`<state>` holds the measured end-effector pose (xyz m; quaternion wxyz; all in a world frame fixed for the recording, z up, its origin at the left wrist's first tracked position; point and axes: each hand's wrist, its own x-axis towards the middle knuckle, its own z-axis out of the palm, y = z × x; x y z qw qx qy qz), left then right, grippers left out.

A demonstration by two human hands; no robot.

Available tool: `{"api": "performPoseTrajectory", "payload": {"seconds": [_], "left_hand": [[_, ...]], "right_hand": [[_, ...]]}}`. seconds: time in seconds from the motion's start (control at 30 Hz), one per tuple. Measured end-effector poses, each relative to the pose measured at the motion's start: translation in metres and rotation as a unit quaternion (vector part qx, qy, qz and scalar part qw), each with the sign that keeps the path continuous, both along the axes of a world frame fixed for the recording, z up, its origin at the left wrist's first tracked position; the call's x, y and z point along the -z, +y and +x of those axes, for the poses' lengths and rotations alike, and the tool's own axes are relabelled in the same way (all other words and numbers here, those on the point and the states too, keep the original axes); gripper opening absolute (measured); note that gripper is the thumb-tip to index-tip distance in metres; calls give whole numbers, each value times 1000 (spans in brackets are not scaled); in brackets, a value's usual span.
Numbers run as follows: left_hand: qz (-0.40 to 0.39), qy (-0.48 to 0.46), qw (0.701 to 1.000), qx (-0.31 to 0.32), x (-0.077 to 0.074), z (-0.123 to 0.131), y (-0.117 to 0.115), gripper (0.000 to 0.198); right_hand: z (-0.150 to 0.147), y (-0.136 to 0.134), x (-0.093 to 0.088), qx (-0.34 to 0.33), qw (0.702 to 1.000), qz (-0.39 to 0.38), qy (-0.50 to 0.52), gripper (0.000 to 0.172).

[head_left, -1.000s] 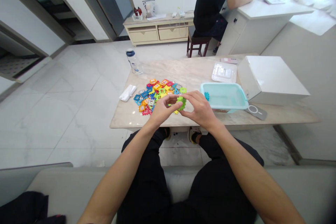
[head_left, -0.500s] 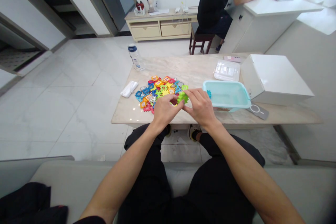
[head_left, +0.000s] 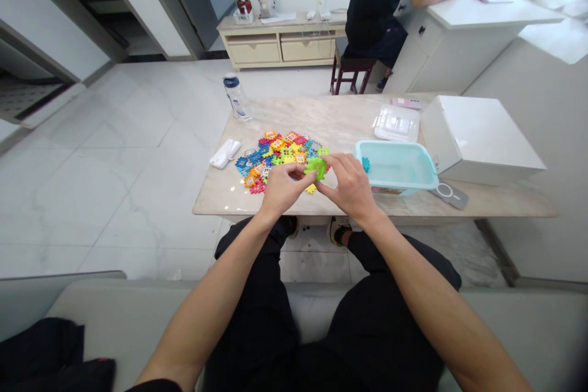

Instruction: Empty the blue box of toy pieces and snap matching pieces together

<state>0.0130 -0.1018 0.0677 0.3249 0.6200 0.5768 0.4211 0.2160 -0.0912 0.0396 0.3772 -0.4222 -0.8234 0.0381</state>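
Observation:
Between my two hands is a bright green toothed building piece (head_left: 315,166), held just above the near side of a pile. My left hand (head_left: 285,188) pinches its left edge with thumb and fingers. From the right, my right hand (head_left: 350,186) grips the piece between thumb and fingertips. Beneath and behind lies the heap of colourful interlocking plastic pieces (head_left: 269,153), in blue, orange, red, yellow and green, some with window grids. Part of the heap is hidden by my hands. A pale blue plastic bin (head_left: 399,177) sits right of my right hand, with a blue toothed piece (head_left: 365,164) at its left end.
On the table (head_left: 220,196) stand a water bottle (head_left: 237,99) and a white packet (head_left: 225,154) at left. A clear lid (head_left: 397,122), a large white box (head_left: 484,135) and a grey phone-like object (head_left: 452,195) lie at right. Beyond, a person (head_left: 376,6) sits at a desk.
The green piece has turned so that its broad face shows more, and it sits slightly further left. Both hands keep their hold, my left hand shifting slightly left.

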Motion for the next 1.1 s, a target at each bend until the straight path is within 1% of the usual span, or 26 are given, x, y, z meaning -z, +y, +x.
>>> {"api": "performPoseTrajectory", "payload": {"seconds": [0.2, 0.43, 0.57, 0.73, 0.8, 0.87, 0.93, 1.0, 1.1], "left_hand": [[1, 35, 999, -2, -2, 2, -3, 26], [9, 52, 998, -16, -3, 3, -5, 22], [9, 49, 999, -24, -3, 1, -5, 21], [4, 42, 999, -16, -1, -4, -6, 28], [-1, 48, 999, -11, 1, -6, -6, 32], [4, 33, 999, -12, 4, -9, -4, 34], [29, -2, 999, -36, 8, -13, -1, 39], [61, -36, 995, -75, 11, -18, 3, 43], [88, -63, 988, -112, 13, -27, 7, 38]], "right_hand": [[-2, -1, -1, -3, 1000, 3, -4, 46], [-5, -1, -2, 1, 1000, 6, -6, 41], [-8, 1, 0, -1, 1000, 17, 5, 42], [-14, 3, 4, -5, 1000, 16, 15, 44], [-15, 4, 6, -4, 1000, 10, 15, 43], [-14, 6, 7, -1, 1000, 2, 16, 43], [-11, 8, 9, 0, 1000, -8, 9, 44], [-7, 10, 13, -3, 999, -26, -19, 45], [-4, 13, 25, -9, 990, -76, -121, 45]]}}
